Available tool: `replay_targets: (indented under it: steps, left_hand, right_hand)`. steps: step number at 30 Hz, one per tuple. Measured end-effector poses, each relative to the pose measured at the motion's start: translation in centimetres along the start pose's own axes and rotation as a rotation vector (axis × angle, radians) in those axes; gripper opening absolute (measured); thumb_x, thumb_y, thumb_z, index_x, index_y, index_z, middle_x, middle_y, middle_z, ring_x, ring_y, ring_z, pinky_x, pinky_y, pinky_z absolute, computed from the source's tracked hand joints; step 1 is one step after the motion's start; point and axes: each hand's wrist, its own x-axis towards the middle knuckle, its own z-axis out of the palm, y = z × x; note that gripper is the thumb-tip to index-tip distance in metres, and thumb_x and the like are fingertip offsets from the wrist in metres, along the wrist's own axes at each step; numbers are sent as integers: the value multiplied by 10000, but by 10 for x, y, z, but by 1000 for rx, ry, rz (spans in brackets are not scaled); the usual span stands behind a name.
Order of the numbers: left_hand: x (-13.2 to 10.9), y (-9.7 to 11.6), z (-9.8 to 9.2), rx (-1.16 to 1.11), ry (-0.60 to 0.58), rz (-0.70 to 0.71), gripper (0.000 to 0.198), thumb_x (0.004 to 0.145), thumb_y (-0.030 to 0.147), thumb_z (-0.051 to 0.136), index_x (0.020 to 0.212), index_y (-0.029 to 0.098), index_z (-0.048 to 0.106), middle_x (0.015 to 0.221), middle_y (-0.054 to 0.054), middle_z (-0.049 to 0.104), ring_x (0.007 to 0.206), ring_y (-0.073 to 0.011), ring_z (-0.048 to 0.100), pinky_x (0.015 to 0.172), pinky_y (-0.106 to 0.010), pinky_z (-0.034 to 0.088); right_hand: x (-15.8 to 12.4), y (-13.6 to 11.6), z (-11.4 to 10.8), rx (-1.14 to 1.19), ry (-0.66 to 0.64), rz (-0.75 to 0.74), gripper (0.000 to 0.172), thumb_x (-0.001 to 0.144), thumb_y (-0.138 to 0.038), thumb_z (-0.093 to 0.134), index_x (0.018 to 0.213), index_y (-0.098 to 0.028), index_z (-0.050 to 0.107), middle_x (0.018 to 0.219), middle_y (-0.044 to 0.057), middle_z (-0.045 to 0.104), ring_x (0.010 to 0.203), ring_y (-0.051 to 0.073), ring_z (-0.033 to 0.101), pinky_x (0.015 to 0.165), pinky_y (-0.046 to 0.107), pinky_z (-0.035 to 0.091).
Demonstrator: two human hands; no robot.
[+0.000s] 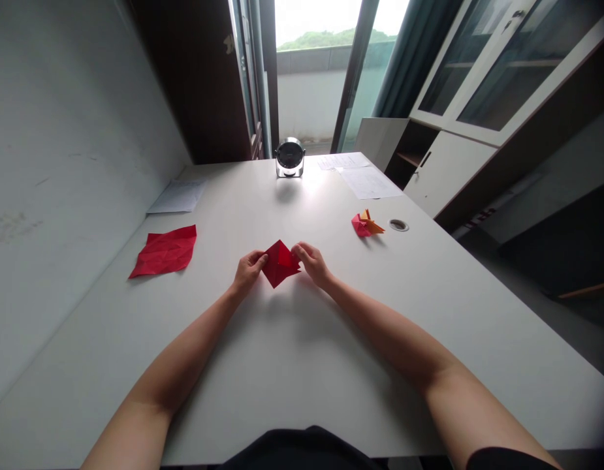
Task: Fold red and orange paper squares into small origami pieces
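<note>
A folded red paper (278, 269) with diagonal creases is held just above the white table, one corner pointing toward me. My left hand (249, 269) pinches its left corner between thumb and fingers. At the right side, my right hand (311, 261) is closed on the paper's upper right edge, where a flap stands slightly raised. The fingertips of the right hand partly hide that edge.
A creased red sheet (165, 251) lies to the left. On the right sit a folded red and orange paper piece (367, 224) and a round cable hole (398, 225). A small round black device (290, 156) stands at the back, with white papers (370, 182) beside it.
</note>
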Motion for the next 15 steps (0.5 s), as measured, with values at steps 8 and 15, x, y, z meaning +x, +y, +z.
replay_targets:
  steps: [8,15]
  left_hand:
    - [4,-2,-1,-144,33,-26,383,815,515,717,940,156,680,854,-44,692,728,-144,606,722,-289,513]
    - [3,-5,-2,-97,-35,-31,358,855,492,678,987,160,696,909,-66,707,767,-159,624,746,-305,514]
  right_hand:
    - [-5,1,7,78,-200,30,400,793,-520,721,985,-178,642,873,40,676,786,178,614,726,309,507]
    - [-1,10,4,144,-101,36,342,792,-482,726,923,-170,682,811,35,683,744,171,604,709,308,495]
